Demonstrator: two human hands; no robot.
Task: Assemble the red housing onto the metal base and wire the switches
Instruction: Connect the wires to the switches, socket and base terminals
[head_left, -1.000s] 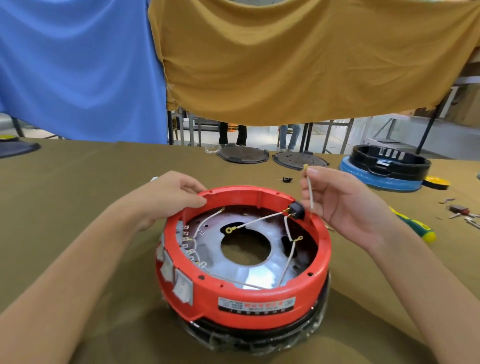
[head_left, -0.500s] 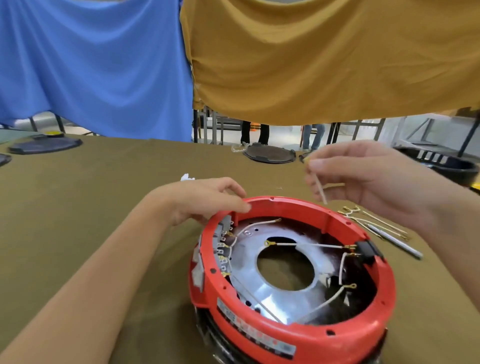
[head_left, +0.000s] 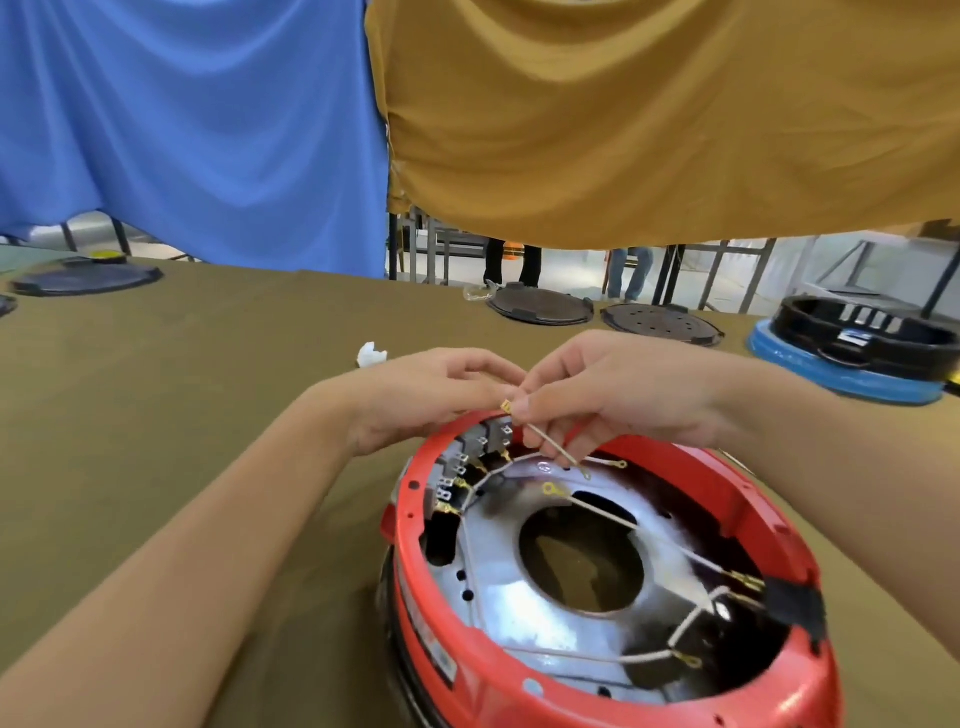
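Observation:
The round red housing (head_left: 613, 691) sits over the shiny metal base (head_left: 498, 587) at the lower right. Grey switches (head_left: 480, 441) with brass terminals line its far left inner wall. My right hand (head_left: 618, 400) pinches a short white wire (head_left: 553, 447) with a brass terminal at its upper end, held just above the switches. My left hand (head_left: 431, 400) rests on the housing's far rim, its fingertips meeting the right hand's at the wire's end. Other white wires (head_left: 639, 525) cross the base to a black part (head_left: 792, 605) on the right wall.
The olive table cloth (head_left: 182, 415) spreads to the left. Two dark round plates (head_left: 540, 306) lie at the far edge. A black housing on a blue ring (head_left: 852, 358) stands far right. A white scrap (head_left: 371, 355) lies behind my left hand. Blue and mustard cloths hang behind.
My right hand has come down and left with the wire to the switches. My left hand's fingertips now meet it there. The view has moved closer to the housing.

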